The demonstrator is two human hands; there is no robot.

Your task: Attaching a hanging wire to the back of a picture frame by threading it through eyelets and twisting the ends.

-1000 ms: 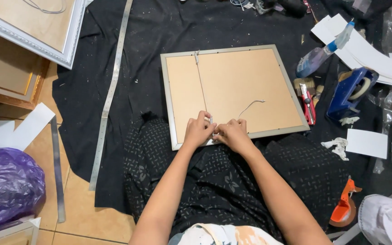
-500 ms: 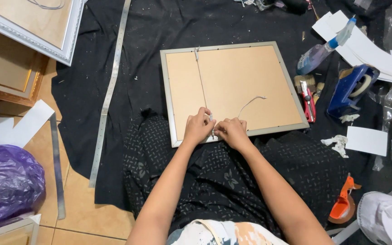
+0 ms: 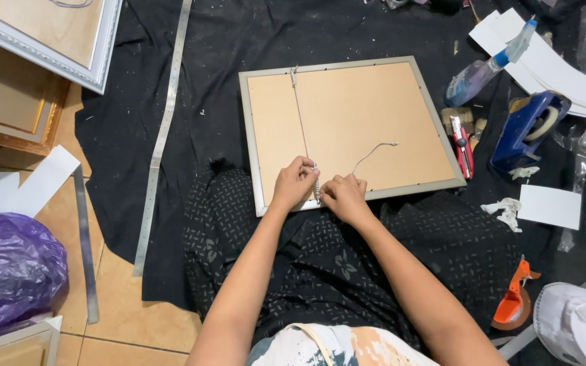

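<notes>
Cord (image 3: pixel 317 184) at the near edge of the picture frame (image 3: pixel 347 129) is what we are working on, with both hands pinched shut around it. Our left hand (image 3: pixel 294 183) and right hand (image 3: pixel 344 198) sit just where they sat a second ago, fingertips touching over the same spot on the rim; nothing on the cloth has shifted, only our view has tipped a little. The frame lies face down on the black cloth (image 3: pixel 239 68), just beyond our lap, its tan backing board up and a thin pale silver rim around it. One length of cord runs straight from our fingers to a small fitting on the far rim; a loose tail (image 3: pixel 374 152) curls across the board to the right. Right of the frame lie a red cutter (image 3: pixel 461 146), a blue tape dispenser (image 3: pixel 527 129) and, farther off, a spray bottle (image 3: pixel 486 64). To the left, a long metal ruler (image 3: pixel 164 129) stretches along the cloth.
</notes>
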